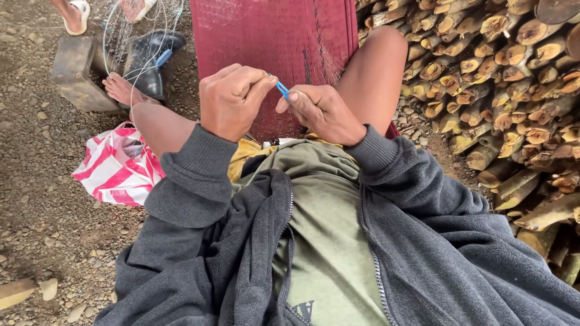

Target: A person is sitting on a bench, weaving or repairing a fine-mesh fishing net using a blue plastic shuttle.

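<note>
Grey fleece jacket [423, 241] fills the lower frame, unzipped over an olive shirt [326, 229]; I'm looking down over both sleeves. Stacked firewood [513, 90] runs up the whole right side, cut ends facing me. Gravel ground [42, 217] takes the left. Dark red mesh cloth [272, 42] hangs top centre between the bare knees, with fine clear net line [130, 36] looping at upper left near a bare foot [121, 89].

Packages: one red-and-white striped plastic bag [118, 166] lies crumpled on the gravel, just beside the left leg, under the left sleeve cuff. No label readable from here. Black boot [148, 63] stands above it, touching a grey stone block [75, 72]. Another person's sandalled foot [75, 15] shows at the top left edge, apart from the hands.

Hands: left hand [232, 99] is raised in front of the red cloth, back of hand to me, fingers curled, thumb and forefinger pinched tight on the upper end of a thin blue netting needle [282, 89]. Right hand [320, 111] sits just beside it, knuckles nearly touching, thumb pressed along the needle's lower end, other fingers folded in. Both grips narrow, both closed on the needle. Needle is tilted, held between the two hands over the lap, against the red cloth. Wrists level, elbows out.
</note>
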